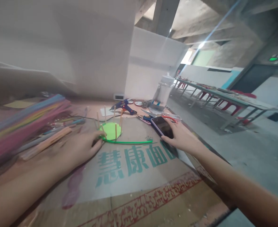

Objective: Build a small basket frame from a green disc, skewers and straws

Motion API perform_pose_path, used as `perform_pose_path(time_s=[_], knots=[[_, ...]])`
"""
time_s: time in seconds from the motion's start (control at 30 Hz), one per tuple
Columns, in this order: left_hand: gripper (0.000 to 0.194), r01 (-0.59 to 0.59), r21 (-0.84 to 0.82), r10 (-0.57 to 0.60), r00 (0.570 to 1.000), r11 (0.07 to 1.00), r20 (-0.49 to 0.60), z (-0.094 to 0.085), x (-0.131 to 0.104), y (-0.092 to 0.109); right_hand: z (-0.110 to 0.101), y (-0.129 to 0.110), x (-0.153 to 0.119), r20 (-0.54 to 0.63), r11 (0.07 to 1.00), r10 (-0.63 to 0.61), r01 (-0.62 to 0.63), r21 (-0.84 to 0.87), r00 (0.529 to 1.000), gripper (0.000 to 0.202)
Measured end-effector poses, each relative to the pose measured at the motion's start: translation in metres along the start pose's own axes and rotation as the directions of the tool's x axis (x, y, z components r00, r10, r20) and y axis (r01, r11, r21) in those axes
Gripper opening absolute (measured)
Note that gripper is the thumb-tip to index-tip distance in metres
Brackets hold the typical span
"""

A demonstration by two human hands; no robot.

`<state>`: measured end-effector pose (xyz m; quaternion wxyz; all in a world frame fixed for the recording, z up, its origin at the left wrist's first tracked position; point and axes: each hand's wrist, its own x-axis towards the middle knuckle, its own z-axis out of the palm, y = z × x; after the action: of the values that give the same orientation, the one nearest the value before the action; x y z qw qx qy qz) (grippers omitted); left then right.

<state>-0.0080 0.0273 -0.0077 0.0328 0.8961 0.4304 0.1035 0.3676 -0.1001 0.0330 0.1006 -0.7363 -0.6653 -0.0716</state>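
Thumb and fingers of my left hand [88,145] pinch the end of a thin green pipe cleaner [131,142] at the left edge of a light-green disc [110,128]. Several thin wooden sticks [116,130] stand upright around the disc's rim. From the pinch, the pipe cleaner runs along the near edge of the disc, and its free end stretches right across the table. My right hand [182,136] is closed around a dark-screened smartphone [164,126], tilted over the table's right side. The fingers behind the phone are partly hidden.
Bundled colored pipe cleaners [32,123] lie at the left. Behind the disc rest a blue glue gun [126,107] and a small display device [119,96]. A lidded clear plastic container [164,93] stands near the right edge, with red-handled pliers [169,118] before it. Beyond is a long table [238,97].
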Motion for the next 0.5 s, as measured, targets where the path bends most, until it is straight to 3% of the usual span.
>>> perform_pose_path(time_s=[0.1, 0.23, 0.27, 0.37, 0.5], knots=[[0.046, 0.005, -0.01, -0.005, 1.0, 1.0, 0.013, -0.004, -0.001, 0.002, -0.007, 0.0, -0.004, -0.015, 0.998, -0.035, 0.036, 0.059, 0.999, 0.089], [0.047, 0.045, -0.031, -0.042, 0.997, 0.999, 0.071, -0.011, -0.002, 0.008, -0.024, 0.017, -0.01, -0.052, 0.951, -0.104, 0.114, 0.286, 0.993, 0.045], [0.047, 0.049, -0.033, -0.047, 0.996, 0.998, 0.074, -0.013, -0.001, 0.009, -0.027, 0.022, -0.011, -0.044, 0.927, -0.129, 0.136, 0.349, 0.991, 0.042], [0.046, 0.059, -0.034, -0.056, 0.995, 0.998, 0.088, -0.012, 0.0, 0.009, -0.031, 0.033, -0.012, 0.008, 0.859, -0.201, 0.172, 0.483, 0.98, 0.054], [0.044, 0.037, -0.017, -0.036, 0.999, 0.999, 0.036, -0.005, 0.004, 0.001, -0.025, 0.038, -0.013, 0.05, 0.843, -0.238, 0.181, 0.506, 0.97, 0.058]])
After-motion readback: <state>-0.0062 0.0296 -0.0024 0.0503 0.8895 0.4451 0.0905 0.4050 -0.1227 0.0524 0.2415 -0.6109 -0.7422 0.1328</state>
